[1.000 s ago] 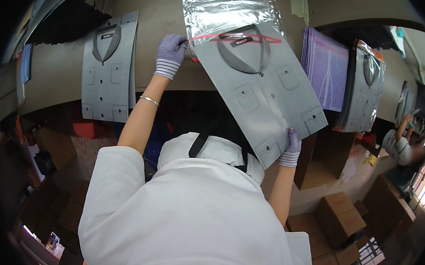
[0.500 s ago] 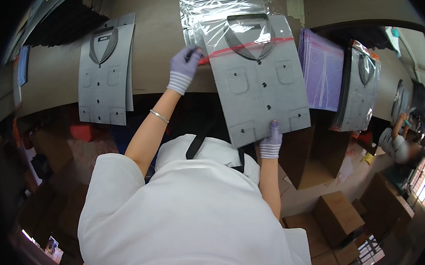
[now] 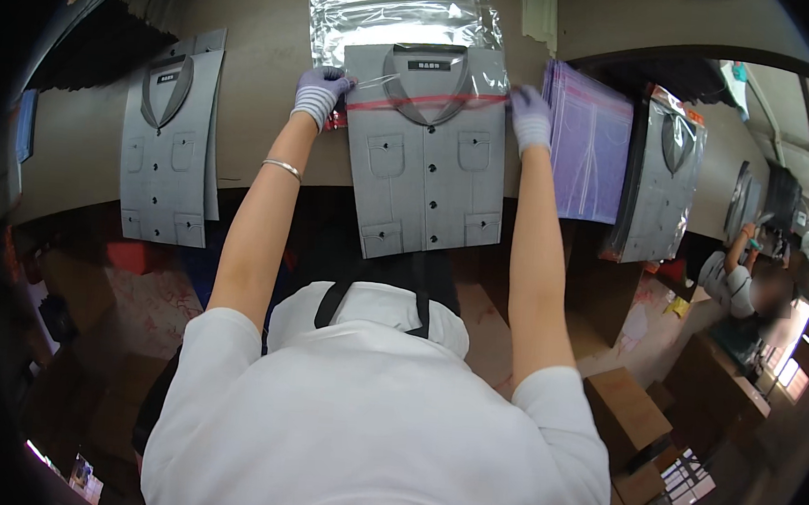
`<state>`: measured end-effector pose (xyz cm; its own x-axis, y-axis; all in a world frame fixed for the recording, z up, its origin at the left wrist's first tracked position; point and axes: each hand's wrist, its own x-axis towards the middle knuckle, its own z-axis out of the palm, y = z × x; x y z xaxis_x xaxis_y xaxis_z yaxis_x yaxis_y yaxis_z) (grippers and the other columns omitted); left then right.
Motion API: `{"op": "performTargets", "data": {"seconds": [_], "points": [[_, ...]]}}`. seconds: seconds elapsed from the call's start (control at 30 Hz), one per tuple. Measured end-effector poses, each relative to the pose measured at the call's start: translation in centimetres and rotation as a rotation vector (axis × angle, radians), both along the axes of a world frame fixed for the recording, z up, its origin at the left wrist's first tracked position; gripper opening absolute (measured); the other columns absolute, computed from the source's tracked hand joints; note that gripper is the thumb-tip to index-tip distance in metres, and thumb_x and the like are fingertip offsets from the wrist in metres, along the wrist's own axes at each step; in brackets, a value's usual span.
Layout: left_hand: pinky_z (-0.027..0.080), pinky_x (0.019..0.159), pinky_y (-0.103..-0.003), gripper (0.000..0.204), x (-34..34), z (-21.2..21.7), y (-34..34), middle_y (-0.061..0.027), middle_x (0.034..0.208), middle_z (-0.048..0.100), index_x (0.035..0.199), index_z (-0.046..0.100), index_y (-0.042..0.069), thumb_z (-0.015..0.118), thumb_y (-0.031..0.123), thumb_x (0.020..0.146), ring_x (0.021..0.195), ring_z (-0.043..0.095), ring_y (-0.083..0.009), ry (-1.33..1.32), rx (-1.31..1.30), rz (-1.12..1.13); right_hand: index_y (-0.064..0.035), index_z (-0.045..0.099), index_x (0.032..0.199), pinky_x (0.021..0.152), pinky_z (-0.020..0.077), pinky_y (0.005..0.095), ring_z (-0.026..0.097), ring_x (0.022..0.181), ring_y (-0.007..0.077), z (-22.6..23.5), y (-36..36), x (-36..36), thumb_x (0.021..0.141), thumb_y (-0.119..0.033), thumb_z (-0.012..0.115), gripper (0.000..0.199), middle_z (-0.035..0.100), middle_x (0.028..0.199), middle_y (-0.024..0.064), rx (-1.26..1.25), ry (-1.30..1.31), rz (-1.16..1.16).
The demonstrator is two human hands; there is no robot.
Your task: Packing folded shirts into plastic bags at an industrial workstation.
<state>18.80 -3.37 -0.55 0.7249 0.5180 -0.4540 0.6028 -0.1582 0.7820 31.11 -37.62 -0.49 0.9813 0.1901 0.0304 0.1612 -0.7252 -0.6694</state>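
A flat grey card printed as a buttoned shirt with a dark collar point(image 3: 431, 175) lies at the table's front edge, its lower part jutting past it. Its top end is inside a clear plastic bag point(image 3: 403, 8), whose red strip crosses the card below the collar opening. My left hand point(image 3: 323, 95), in a lilac glove with a striped cuff, pinches the bag's left edge beside the red strip. My right hand point(image 3: 531, 119), gloved alike, is at the bag's right edge by the strip's other end; its fingers are smeared by motion.
More grey shirt cards point(image 3: 170, 147) lie at the left. To the right are a stack of purple printed bags point(image 3: 586, 143) and a pile of bagged shirt cards point(image 3: 663, 177). Cardboard boxes point(image 3: 628, 414) stand on the floor behind right. Another person point(image 3: 731, 275) works at far right.
My right hand has left the card's lower edge and moved up to the bag's right edge. The card has turned straighter and shifted left. My left hand stays at the bag's left edge.
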Motion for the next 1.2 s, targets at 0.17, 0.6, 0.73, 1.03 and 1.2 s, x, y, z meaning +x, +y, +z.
{"op": "performTargets", "data": {"seconds": [0.17, 0.6, 0.73, 1.03, 1.2], "points": [[0.049, 0.064, -0.024, 0.027, -2.6, 0.3, -0.5, -0.0099, 0.076, 0.066, 0.087, 0.065, -0.004, 0.072, 0.014, 0.068, 0.065, 0.059, -0.0119, -0.066, -0.201, 0.125, -0.0069, 0.064, 0.090, 0.077, 0.0447, 0.0373, 0.057, 0.087, 0.0355, 0.5, 4.2, 3.4, 0.075, -0.028, 0.054, 0.027, 0.060, 0.094, 0.0175, -0.305, 0.106, -0.035], [0.043, 0.055, -0.022, 0.015, -17.6, 1.4, -7.2, -0.0027, 0.065, 0.060, 0.081, 0.063, -0.004, 0.065, 0.010, 0.076, 0.058, 0.051, -0.0071, -0.105, -0.237, 0.009, 0.0003, 0.062, 0.090, 0.069, 0.0452, 0.0247, 0.056, 0.069, 0.0105, 1.3, -5.6, -12.6, 0.076, -0.016, 0.064, 0.022, 0.063, 0.075, 0.0096, 0.182, 0.360, -0.158], [0.044, 0.056, -0.024, 0.015, -23.1, -0.4, -7.5, -0.0059, 0.064, 0.060, 0.081, 0.063, -0.002, 0.064, 0.012, 0.075, 0.056, 0.052, -0.0089, 0.055, -0.244, -0.266, 0.0009, 0.062, 0.087, 0.065, 0.0449, 0.0227, 0.056, 0.067, 0.0093, -0.9, -10.0, -20.3, 0.077, -0.013, 0.062, 0.017, 0.064, 0.076, 0.0062, 0.045, 0.495, -0.100], [0.045, 0.057, -0.028, 0.017, -24.2, 5.8, -7.0, -0.0112, 0.065, 0.061, 0.076, 0.063, 0.002, 0.063, 0.020, 0.074, 0.057, 0.055, -0.0166, 0.134, -0.403, -0.918, -0.0110, 0.050, 0.088, 0.051, 0.0412, 0.0230, 0.046, 0.054, 0.0106, -2.9, -7.3, -30.6, 0.082, -0.030, 0.061, 0.023, 0.051, 0.070, -0.0011, 1.179, 1.045, -0.545], [0.047, 0.060, -0.028, 0.010, -22.4, 14.1, -7.0, -0.0082, 0.070, 0.061, 0.077, 0.064, 0.001, 0.066, 0.011, 0.073, 0.062, 0.059, -0.0172, -0.302, -0.517, -0.986, -0.0049, 0.045, 0.118, 0.081, 0.0439, 0.0296, 0.052, 0.090, 0.0145, 6.0, -3.1, -27.6, 0.079, -0.020, 0.063, 0.045, 0.054, 0.104, 0.0046, 1.124, 0.416, -0.575]]}}
